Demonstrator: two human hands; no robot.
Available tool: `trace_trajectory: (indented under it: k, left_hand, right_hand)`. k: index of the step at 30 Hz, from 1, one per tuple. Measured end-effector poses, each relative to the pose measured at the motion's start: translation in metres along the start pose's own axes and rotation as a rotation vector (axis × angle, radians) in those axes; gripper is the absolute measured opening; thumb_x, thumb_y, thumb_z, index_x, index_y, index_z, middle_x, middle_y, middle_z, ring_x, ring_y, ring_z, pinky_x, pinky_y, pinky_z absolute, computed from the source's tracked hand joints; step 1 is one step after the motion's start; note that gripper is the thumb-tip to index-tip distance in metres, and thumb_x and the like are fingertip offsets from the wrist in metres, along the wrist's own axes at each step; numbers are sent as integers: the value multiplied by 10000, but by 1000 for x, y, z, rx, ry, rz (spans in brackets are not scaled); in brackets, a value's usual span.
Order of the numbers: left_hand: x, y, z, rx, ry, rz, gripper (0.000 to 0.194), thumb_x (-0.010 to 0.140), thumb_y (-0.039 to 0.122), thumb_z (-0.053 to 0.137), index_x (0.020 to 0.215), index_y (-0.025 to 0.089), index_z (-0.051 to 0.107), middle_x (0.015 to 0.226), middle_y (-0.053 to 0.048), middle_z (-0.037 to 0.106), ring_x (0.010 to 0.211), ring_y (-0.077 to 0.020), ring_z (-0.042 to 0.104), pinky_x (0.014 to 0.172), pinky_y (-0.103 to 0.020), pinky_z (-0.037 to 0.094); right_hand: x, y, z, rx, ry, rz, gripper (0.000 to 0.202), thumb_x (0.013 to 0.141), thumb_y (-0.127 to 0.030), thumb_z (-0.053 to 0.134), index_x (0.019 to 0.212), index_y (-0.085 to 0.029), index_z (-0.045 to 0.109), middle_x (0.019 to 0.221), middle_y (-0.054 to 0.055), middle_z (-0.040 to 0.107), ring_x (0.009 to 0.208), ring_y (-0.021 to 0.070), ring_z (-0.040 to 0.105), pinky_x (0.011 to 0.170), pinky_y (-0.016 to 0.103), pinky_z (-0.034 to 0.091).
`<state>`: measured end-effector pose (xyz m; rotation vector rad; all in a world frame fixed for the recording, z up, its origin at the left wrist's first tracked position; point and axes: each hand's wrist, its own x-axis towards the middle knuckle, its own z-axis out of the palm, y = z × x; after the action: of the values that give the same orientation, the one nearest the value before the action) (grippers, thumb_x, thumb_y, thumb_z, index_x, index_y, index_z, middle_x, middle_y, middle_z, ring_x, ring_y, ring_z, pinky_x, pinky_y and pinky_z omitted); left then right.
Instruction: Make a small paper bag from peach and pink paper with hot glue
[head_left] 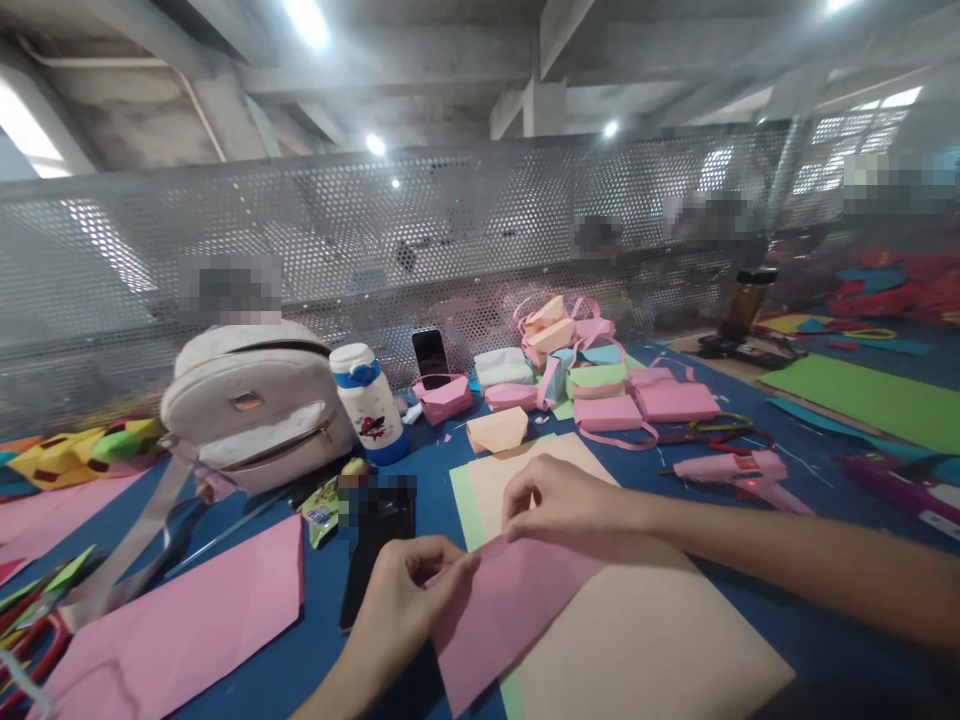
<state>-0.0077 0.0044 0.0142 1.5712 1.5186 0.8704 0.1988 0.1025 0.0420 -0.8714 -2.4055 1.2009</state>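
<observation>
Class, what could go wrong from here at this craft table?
The pink glue gun shows a red light, so it may be hot, and the right forearm lies close by. The pink paper, pinched by the left hand and right hand, might crease crookedly. The left hand might bump the black phone beside it.

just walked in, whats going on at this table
A person's left hand and right hand both grip the upper edge of a pink paper piece, which partly overlaps a peach sheet. Small folded paper bags are grouped on the blue table beyond the hands, and a pink glue gun lies off to the right.
</observation>
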Motion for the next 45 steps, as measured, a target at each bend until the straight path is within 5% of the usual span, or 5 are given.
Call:
trace_trajectory:
  k: [18,23,28,33,45]
  left_hand:
    - [-29,-11,-9,-67,88,-127,480,736,561,670,552,118,645,493,9,475,516,-107,362,503,-229,249]
    - [-24,-25,-10,-129,8,-150,504,744,616,649,683,118,700,543,-10,557,527,-118,427,515,-215,288]
    - [-19,-25,-15,-75,-65,-144,465,783,575,628,775,120,723,612,-32,609,582,-142,485,543,-217,311]
    - [-17,-22,-18,-54,-54,-125,403,772,518,642,775,129,747,707,-62,673,666,-180,542,581,-230,358]
    - [-5,-4,-17,93,-189,-26,295,807,400,622,877,159,777,820,-71,753,762,-215,640,647,-232,439]
  right_hand:
    - [-30,28,-52,6,18,44,121,783,-224,666,698,-150,712,704,16,704,703,158,623,636,224,420]
    - [-34,27,-41,128,48,46,92,826,-250,620,825,-164,651,756,2,662,708,144,612,637,225,440]
    - [-36,33,-23,240,130,96,184,650,-178,749,818,-163,676,828,18,689,736,152,624,647,233,460]
    - [-38,37,-17,266,194,135,135,631,-224,787,730,-149,734,644,8,676,632,147,602,608,244,448]
    - [-43,29,-12,251,140,93,96,725,-241,729,742,-164,784,723,40,744,706,183,651,646,251,466]
